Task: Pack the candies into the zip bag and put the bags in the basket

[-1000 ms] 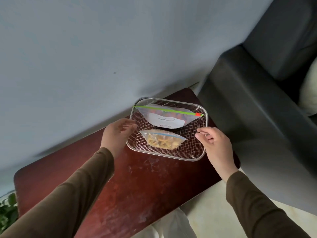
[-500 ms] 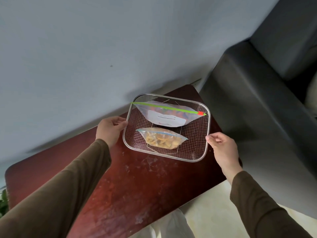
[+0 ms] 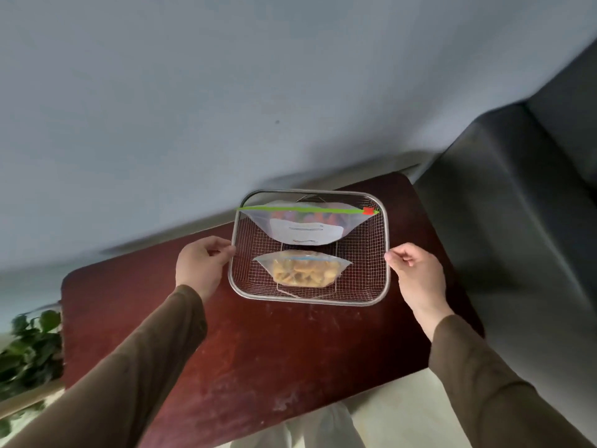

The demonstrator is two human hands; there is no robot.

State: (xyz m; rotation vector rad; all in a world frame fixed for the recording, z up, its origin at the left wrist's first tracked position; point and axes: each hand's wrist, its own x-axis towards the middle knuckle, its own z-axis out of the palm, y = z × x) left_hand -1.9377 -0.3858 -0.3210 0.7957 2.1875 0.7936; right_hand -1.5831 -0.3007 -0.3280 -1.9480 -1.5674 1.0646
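Two bags lie in the basket; left hand and right hand grip its side rims.

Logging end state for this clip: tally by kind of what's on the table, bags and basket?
Zip bags: 2, both in the basket: green-zip bag of coloured candies, smaller bag of yellow candies
Wire mesh basket: 1
Total: 3
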